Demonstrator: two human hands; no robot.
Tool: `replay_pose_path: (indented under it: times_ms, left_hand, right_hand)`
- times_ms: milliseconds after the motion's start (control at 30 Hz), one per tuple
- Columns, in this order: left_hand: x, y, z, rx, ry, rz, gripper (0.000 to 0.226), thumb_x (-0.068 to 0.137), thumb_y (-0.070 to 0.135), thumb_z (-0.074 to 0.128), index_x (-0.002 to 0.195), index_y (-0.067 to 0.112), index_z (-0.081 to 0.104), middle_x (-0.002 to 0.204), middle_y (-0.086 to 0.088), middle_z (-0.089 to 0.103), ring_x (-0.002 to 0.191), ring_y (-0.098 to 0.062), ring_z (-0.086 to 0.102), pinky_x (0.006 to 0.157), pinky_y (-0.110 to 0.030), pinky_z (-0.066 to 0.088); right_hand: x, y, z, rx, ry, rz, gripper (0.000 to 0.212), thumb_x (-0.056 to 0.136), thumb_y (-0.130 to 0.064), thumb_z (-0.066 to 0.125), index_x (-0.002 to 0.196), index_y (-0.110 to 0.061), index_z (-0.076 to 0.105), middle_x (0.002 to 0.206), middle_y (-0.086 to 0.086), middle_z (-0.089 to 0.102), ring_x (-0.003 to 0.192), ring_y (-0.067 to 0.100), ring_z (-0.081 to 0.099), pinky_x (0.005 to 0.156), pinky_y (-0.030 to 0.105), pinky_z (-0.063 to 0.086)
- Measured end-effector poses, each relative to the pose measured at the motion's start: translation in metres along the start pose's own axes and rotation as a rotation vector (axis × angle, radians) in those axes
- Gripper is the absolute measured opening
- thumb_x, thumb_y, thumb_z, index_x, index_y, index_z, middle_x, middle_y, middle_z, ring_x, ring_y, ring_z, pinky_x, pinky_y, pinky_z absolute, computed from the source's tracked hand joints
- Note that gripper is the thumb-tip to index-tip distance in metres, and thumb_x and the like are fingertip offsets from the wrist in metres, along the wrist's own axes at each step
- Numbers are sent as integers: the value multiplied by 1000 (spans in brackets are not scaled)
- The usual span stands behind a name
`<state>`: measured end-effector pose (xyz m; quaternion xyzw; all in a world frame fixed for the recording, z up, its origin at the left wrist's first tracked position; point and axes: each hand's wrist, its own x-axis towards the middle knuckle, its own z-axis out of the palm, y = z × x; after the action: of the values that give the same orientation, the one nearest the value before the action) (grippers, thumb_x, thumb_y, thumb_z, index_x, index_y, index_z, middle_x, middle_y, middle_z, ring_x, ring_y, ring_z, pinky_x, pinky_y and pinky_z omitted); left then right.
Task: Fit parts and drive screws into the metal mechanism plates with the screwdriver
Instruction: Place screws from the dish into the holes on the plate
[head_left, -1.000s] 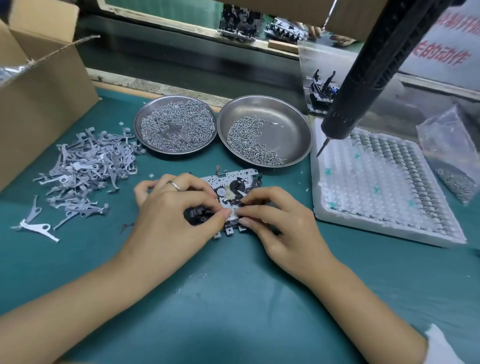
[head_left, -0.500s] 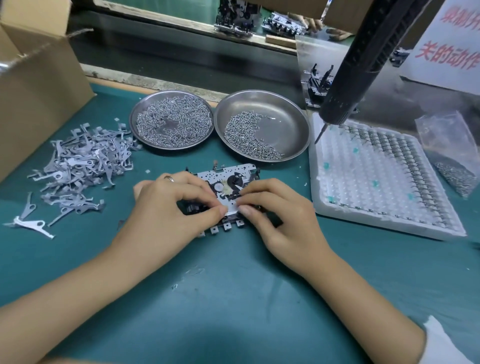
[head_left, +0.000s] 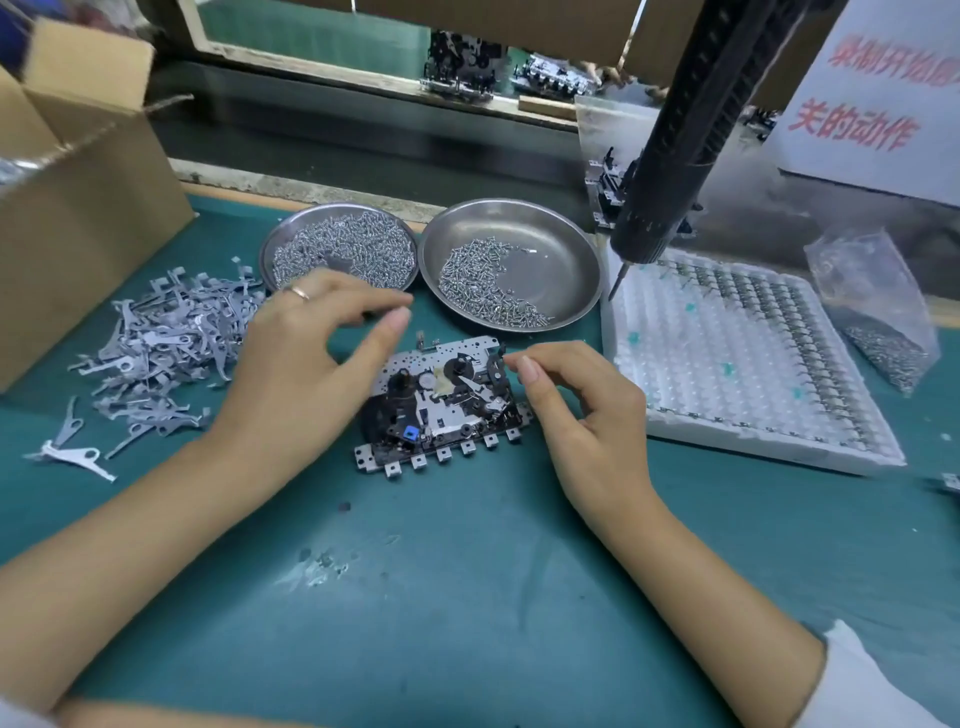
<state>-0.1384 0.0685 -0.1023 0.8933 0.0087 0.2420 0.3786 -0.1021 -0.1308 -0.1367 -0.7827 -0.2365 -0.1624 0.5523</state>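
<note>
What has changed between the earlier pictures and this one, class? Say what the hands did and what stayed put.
Both hands have come off the mechanism plate. The left hand has lifted up and to the left, toward the fuller screw dish; the right hand has drawn back to the plate's right edge, fingers curled. Whether either hand holds anything cannot be told. The plate stays flat on the green mat; the hanging screwdriver, both dishes and the lever pile are unmoved.

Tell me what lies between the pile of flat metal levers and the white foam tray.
In the head view, between the lever pile and the foam tray lie the left hand, the mechanism plate and the right hand.
</note>
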Motion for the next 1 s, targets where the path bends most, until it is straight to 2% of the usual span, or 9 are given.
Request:
replay_pose_path:
  times_ms: [100, 167, 233, 333, 500, 667, 767, 867, 1000]
  left_hand:
    - [39, -22, -1, 351, -54, -24, 31, 94, 23, 56, 125, 20, 62, 120, -11, 56, 112, -33, 49, 97, -40, 40]
    - [60, -31, 3, 509, -159, -103, 38, 94, 23, 56, 132, 20, 56, 128, -16, 55, 118, -39, 47, 99, -47, 41]
    - [71, -34, 8, 516, -223, -203, 37, 93, 22, 59, 130, 20, 58, 124, -16, 61, 117, -37, 51, 97, -46, 44]
    - [75, -36, 13, 522, -175, -271, 19, 91, 23, 63, 108, 20, 71, 108, -13, 69, 107, -35, 58, 89, -42, 49]
    - [66, -35, 14, 529, -13, -151, 10, 88, 30, 67, 88, 23, 74, 84, -5, 72, 85, -31, 64, 68, -33, 43]
    - [61, -38, 16, 505, 92, -79, 19, 92, 30, 56, 86, 15, 65, 89, -8, 65, 90, -30, 57, 86, -39, 32]
    - [57, -36, 14, 520, 142, -37, 26, 99, 25, 43, 85, 9, 58, 89, -15, 61, 87, -34, 54, 83, -40, 26]
    - [45, -34, 14, 510, 171, 23, 30, 101, 23, 42, 74, 12, 49, 76, -15, 62, 74, -34, 57, 80, -43, 30]
    - [39, -37, 17, 409, 193, 4, 25, 97, 25, 53, 85, 8, 65, 86, -11, 68, 79, -31, 60, 84, -41, 31]
  right_hand:
    - [0, 0, 0, 0, -4, -8, 14, 90, -10, 58, 86, -6, 71, 84, 0, 66, 83, 7, 60, 76, 13, 44]
    - [-1, 1, 0, 3, -10, -12, 14, 90, -10, 58, 86, -6, 71, 85, 0, 66, 83, 6, 60, 76, 14, 44]
    - [-2, 1, -1, 6, -13, -12, 14, 90, -11, 58, 86, -6, 71, 85, -2, 66, 83, 7, 60, 76, 16, 45]
    - [-2, 1, -1, 13, -37, -5, 15, 90, -13, 59, 85, -7, 71, 85, -4, 65, 82, 7, 60, 73, 18, 46]
    - [0, 1, -1, 7, -52, -12, 15, 90, -14, 59, 83, -9, 70, 84, -6, 64, 81, 4, 59, 71, 19, 47]
    - [0, 1, -1, 5, -47, -16, 15, 90, -14, 59, 85, -7, 71, 84, -5, 66, 81, 5, 60, 71, 20, 48]
    - [0, 2, -2, 0, -31, -21, 15, 90, -14, 59, 85, -7, 72, 84, -4, 66, 82, 5, 61, 71, 19, 47]
    - [0, 2, -2, -40, -11, -65, 15, 90, -12, 58, 86, -7, 71, 85, -3, 66, 83, 8, 61, 73, 19, 47]
    - [7, -3, 2, -189, -38, -141, 14, 90, -9, 58, 95, -5, 70, 94, 1, 65, 91, 11, 61, 82, 21, 47]
